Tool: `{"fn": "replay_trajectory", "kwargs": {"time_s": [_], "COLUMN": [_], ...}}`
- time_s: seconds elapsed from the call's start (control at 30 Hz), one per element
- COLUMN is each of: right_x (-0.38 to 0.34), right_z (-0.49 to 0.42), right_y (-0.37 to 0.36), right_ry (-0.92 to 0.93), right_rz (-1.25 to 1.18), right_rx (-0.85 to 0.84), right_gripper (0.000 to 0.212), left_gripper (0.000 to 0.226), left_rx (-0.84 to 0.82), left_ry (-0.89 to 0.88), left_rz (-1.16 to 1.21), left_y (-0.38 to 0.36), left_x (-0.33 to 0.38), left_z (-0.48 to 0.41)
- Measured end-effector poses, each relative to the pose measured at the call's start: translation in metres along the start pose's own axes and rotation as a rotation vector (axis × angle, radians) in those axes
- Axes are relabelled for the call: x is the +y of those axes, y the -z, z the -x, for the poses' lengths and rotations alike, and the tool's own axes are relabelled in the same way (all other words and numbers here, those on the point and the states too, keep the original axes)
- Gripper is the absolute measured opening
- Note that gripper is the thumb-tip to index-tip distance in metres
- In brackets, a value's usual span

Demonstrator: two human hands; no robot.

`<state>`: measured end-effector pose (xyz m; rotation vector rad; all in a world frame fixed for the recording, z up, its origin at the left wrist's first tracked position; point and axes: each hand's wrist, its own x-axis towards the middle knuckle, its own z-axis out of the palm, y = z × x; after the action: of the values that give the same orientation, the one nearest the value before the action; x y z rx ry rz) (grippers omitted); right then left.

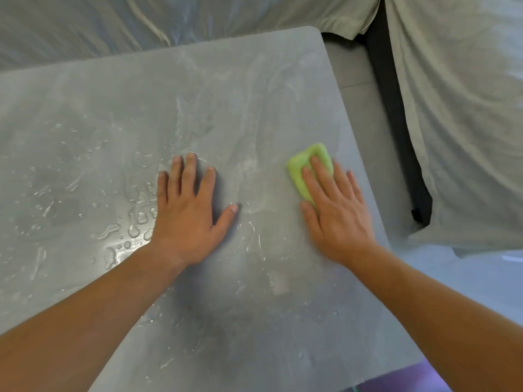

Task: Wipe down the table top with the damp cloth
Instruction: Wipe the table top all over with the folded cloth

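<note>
Pressing green cloth [307, 168] flat, right hand [338, 213]; left hand [188, 213] splayed on table [113, 108].

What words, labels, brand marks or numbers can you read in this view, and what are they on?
None: no readable text anywhere in the view.
The green cloth under the right hand shows no tag or print.
The table top, where the left hand lies flat, carries only water streaks and droplets.
The pale fabric covers are plain.
</note>
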<state>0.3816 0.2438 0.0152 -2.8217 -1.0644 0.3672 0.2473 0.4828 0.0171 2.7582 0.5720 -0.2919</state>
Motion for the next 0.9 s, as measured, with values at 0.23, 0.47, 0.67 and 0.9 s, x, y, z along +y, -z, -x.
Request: {"fn": "replay_trajectory", "kwargs": {"time_s": [0.23, 0.47, 0.67, 0.9], "right_x": [-0.012, 0.000, -0.076, -0.091], "right_z": [0.007, -0.033, -0.030, -0.115], "right_y": [-0.005, 0.008, -0.011, 0.000], "right_ry": [-0.272, -0.301, 0.264, 0.139], "right_rz": [-0.059, -0.056, -0.014, -0.037], "right_rx": [0.075, 0.053, 0.003, 0.049], "right_gripper": [0.063, 0.063, 0.060, 0.060], "left_gripper": [0.081, 0.074, 0.077, 0.075], "left_rx": [-0.010, 0.047, 0.042, 0.036], "left_ry": [-0.010, 0.014, 0.109, 0.080], "left_rz": [-0.005, -0.031, -0.012, 0.053], "left_y": [0.003, 0.006, 0.001, 0.005], "left_x": [-0.003, -0.014, -0.024, -0.029], "left_z": [0.001, 0.012, 0.030, 0.029]}}
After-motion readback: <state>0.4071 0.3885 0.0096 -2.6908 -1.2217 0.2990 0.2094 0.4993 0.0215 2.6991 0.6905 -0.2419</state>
